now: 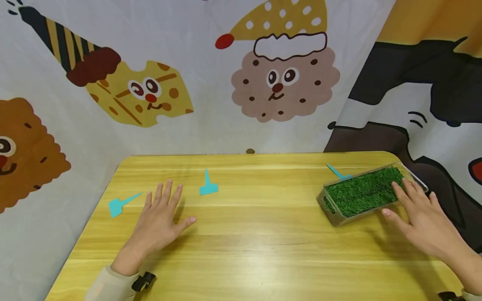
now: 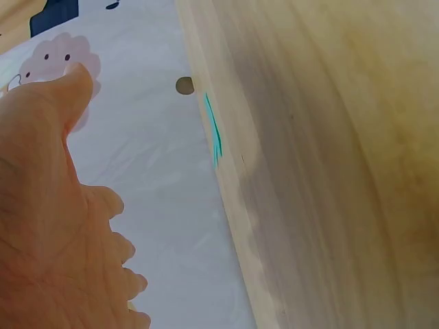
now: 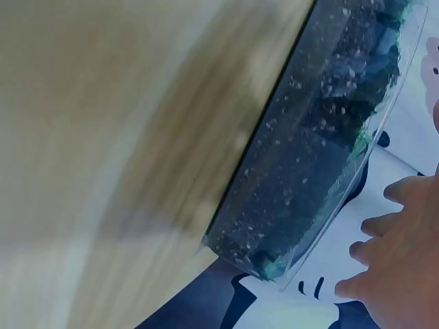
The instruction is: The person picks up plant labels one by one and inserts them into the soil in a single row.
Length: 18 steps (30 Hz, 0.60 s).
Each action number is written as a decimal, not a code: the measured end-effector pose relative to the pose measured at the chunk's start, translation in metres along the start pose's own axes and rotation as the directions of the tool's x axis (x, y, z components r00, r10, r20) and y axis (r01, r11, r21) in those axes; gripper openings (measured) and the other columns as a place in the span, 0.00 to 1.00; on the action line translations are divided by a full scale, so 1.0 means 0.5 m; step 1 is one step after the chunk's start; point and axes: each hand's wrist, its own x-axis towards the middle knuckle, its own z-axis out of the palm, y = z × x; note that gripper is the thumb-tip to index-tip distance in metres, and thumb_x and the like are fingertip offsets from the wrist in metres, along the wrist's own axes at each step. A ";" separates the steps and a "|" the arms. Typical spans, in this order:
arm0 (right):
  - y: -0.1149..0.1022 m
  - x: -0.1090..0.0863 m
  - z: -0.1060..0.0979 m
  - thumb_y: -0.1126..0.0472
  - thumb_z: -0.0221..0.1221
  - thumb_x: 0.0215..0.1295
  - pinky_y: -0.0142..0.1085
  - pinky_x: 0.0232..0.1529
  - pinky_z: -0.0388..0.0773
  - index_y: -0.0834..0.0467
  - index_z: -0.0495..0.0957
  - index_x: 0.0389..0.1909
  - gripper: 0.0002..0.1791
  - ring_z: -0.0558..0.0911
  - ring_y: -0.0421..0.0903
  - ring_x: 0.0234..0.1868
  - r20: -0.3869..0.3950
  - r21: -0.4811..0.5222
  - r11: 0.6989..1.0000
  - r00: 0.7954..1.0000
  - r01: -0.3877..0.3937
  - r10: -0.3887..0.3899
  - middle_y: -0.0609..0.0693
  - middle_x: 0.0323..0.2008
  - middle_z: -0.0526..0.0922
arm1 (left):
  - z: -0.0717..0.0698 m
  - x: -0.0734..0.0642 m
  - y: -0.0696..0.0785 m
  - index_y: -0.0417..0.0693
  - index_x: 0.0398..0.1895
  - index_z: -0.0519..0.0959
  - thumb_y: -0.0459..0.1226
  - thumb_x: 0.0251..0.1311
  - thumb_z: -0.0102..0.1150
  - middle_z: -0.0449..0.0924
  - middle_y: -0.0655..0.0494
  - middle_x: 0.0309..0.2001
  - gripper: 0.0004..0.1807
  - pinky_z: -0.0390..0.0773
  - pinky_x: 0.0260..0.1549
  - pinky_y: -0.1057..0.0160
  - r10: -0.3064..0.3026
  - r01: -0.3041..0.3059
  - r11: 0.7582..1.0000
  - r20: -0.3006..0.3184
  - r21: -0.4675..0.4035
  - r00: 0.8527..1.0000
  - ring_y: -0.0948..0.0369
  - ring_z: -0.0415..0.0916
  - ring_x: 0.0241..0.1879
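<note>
A clear box sits at the right of the head frame, slanting up toward the right edge, with green artificial grass filling its top. In the right wrist view its long side runs from upper right to lower middle and looks dark, with pale specks. The right hand, at the right of the head frame, overlaps the box's right end with fingers spread wide, holding nothing; in the right wrist view the backdrop shows between its fingertips and the rim. A teal tag pokes out behind the box's far side, partly hidden by it.

The left hand, left of centre in the lower half, is palm down, thumb and fingers splayed, gripping nothing. A second tag lies to its left, stem pointing up and right; a third tag lies to the right of its fingertips, stem toward the top. All rest on the yellow wooden table. A pale sleeve shows at lower left. Across the upper half hangs a white cloth with cartoon figures.
</note>
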 end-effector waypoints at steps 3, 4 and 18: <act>0.007 0.012 -0.008 0.45 0.51 0.83 0.68 0.71 0.19 0.73 0.43 0.81 0.47 0.31 0.71 0.80 -0.003 0.019 1.000 1.000 -0.016 0.016 0.77 0.79 0.37 | 0.001 0.000 0.000 0.41 0.85 0.48 0.68 0.70 0.52 0.32 0.37 0.84 0.56 0.34 0.75 0.32 0.004 -0.004 1.000 -0.001 -0.006 1.000 0.36 0.30 0.81; 0.010 0.016 -0.009 0.45 0.51 0.83 0.68 0.72 0.19 0.73 0.43 0.81 0.46 0.32 0.71 0.80 -0.007 0.026 0.999 1.000 -0.022 0.022 0.77 0.79 0.37 | 0.001 0.000 0.001 0.41 0.85 0.48 0.69 0.69 0.52 0.32 0.37 0.84 0.56 0.34 0.76 0.32 0.005 -0.005 1.000 -0.002 -0.009 1.000 0.36 0.30 0.81; 0.069 0.071 -0.027 0.42 0.45 0.85 0.75 0.71 0.39 0.71 0.42 0.81 0.45 0.49 0.83 0.73 -0.026 0.072 0.989 0.991 -0.129 0.131 0.79 0.77 0.44 | 0.002 0.000 0.003 0.42 0.85 0.48 0.69 0.70 0.52 0.31 0.38 0.84 0.56 0.35 0.75 0.31 0.007 -0.006 0.999 0.008 -0.034 1.000 0.37 0.30 0.82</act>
